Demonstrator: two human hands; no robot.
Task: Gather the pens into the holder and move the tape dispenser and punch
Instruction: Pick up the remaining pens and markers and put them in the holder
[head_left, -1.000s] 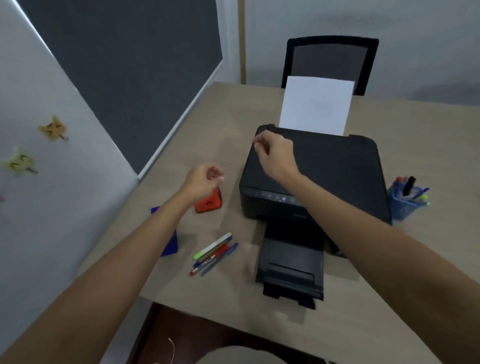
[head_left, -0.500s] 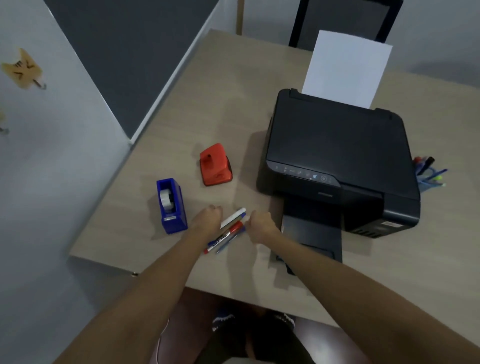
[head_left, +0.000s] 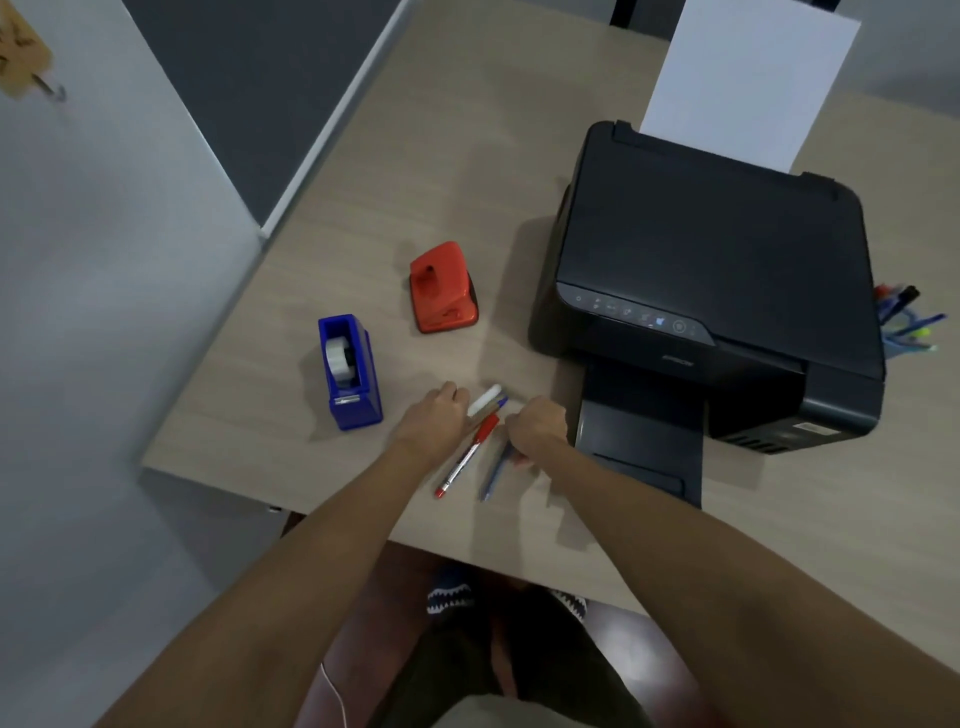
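Plainly thin, stiff, light and smooth, these loose pens; likely to roll and skid on the wooden desk (head_left: 467, 130) if nudged; best taken about mid-barrel, bunched side by side, not by the tapered tips; no fragility to fear, judging by looks.

Lying just left of the printer (head_left: 711, 280) tray, near the desk's front edge: a red pen (head_left: 467, 454), a blue pen (head_left: 493, 470) beside it, and a white-capped pen (head_left: 484, 400) with another blue tip poking out next to it; how many in all, hard to tell under the hands.

Left hand (head_left: 434, 421) loosely curled, knuckles up, touching the white-capped pen's near end; pinching anything or not, cannot tell. Right hand (head_left: 537, 426) curled into a loose fist over the blue pen's upper end; apparently closing on it, though the fingertips stay hidden.

Further left of the printer: the red punch (head_left: 442, 291), squat, rigid, probably the heavier piece, best gripped across its body; beyond it the blue tape dispenser (head_left: 349, 371), blocky and stiff, a white roll seated in its well, best held by the flat sides and away from the cutter at its near end.

Hard against the printer's right side: the holder (head_left: 898, 343), mostly hidden, already bristling with several coloured pens and markers; room for more, probably, but not visible from here.
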